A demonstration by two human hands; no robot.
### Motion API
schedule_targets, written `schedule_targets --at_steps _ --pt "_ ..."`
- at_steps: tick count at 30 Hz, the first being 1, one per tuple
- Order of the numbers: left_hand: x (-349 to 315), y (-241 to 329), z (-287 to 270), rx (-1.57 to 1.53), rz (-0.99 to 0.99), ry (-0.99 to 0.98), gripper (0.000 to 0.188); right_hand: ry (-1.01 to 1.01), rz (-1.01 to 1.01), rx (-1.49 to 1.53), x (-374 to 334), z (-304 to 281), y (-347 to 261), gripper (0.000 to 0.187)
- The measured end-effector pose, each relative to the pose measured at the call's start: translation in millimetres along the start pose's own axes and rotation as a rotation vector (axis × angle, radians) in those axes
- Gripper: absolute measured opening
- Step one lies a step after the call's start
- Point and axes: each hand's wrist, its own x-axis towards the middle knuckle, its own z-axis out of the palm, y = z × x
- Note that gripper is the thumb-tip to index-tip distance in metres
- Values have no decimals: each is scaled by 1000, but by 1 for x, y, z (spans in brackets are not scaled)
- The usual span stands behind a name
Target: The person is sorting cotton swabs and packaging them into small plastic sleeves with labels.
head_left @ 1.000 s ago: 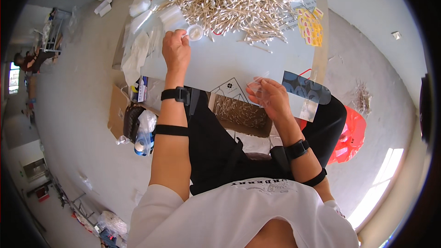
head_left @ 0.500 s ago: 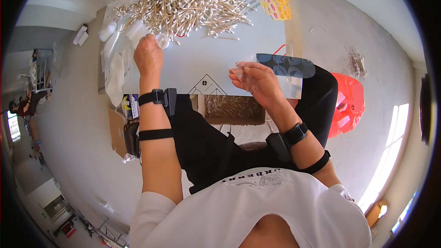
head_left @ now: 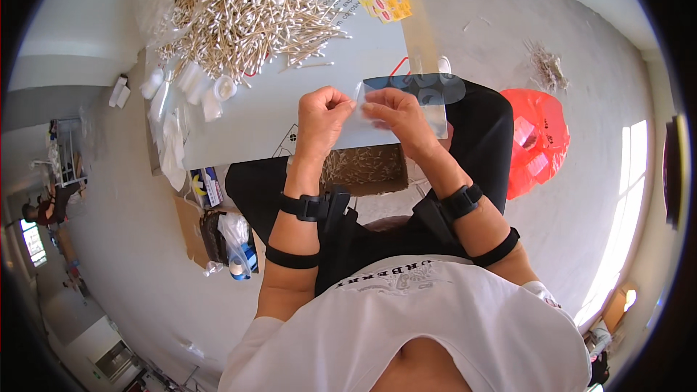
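While my left hand [head_left: 323,112] and right hand [head_left: 392,112] both pinch the clear plastic pouch [head_left: 410,101] at its mouth, I judge I'm opening it, so spreading it gently comes next.

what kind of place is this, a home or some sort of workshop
Probably a small hand-packing workroom, not a home. A big heap of cotton swabs covers the white table, both hands hold a clear plastic pouch, and a cardboard box of loose swabs sits below.
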Motion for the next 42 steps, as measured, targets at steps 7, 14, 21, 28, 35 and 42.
schedule_targets --at_steps 7,14,21,28,35,42 --pt "-7 7 28 -12 -6 45 14 110 -136 -36 -15 -19 -25 16" --pt "-11 6 51 -21 75 -47 19 -7 8 180 -12 -29 -16 13" --pt "-5 3 47 -372 -192 -51 16 66 -33 31 -12 -45 -8 17" --pt "3 15 85 496 676 24 14 251 -650 -840 -29 -53 -20 18" --pt "50 19 136 148 441 -39 10 460 250 411 -40 -102 -6 22" --pt "111 11 193 85 389 -238 6 568 251 934 11 -136 28 12"
